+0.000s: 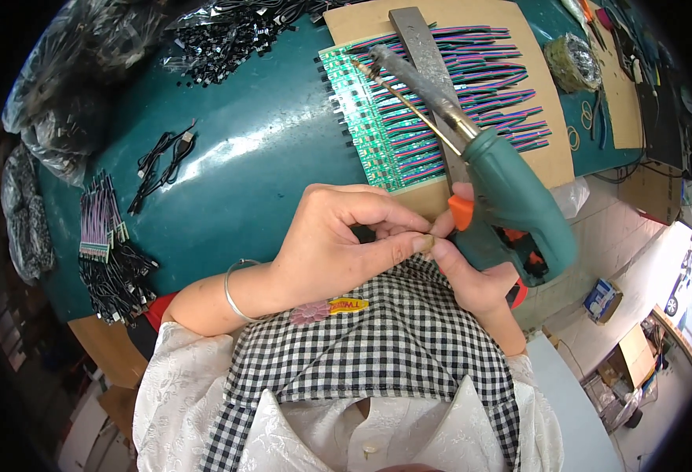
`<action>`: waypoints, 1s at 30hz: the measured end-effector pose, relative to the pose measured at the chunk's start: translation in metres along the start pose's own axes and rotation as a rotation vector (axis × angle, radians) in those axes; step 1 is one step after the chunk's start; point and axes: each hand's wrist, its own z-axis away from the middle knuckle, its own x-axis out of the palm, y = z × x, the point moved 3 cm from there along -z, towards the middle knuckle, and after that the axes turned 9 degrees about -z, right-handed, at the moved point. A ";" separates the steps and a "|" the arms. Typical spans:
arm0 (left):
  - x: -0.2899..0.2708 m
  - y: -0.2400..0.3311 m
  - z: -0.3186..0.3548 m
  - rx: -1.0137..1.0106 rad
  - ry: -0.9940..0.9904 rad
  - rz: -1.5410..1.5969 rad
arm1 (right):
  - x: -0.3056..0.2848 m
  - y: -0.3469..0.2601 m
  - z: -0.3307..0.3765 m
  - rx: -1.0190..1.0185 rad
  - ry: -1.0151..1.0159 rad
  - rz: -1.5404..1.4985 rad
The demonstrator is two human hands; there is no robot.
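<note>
My right hand (472, 271) grips a green pistol-shaped soldering gun (511, 200) with an orange trigger; its long dark barrel and tip (377, 59) reach out over a row of green circuit boards (362, 118). Striped multicoloured ribbon wires (487, 86) run off those boards across a brown board (550, 157). My left hand (330, 244), with a silver bangle at the wrist, is closed beside the gun's grip, its thumb and fingertips pinching something small that I cannot make out, touching the right hand's fingers.
A teal table top (252, 149) carries a black cable (161, 161), a bundle of ribbon wires (98, 220) with black cables at the left edge, a heap of black connectors (236, 39), dark plastic bags (63, 94), a tape roll (572, 63) and hand tools (598, 110).
</note>
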 end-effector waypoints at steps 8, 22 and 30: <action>-0.013 0.007 0.005 -0.051 -0.114 -0.251 | 0.008 0.002 0.005 0.027 -0.070 0.362; -0.046 -0.054 -0.015 -0.510 0.130 0.206 | -0.033 -0.003 0.048 0.166 0.328 -0.155; -0.046 -0.058 -0.015 -0.503 0.139 0.250 | -0.043 0.003 0.060 0.280 0.235 -0.136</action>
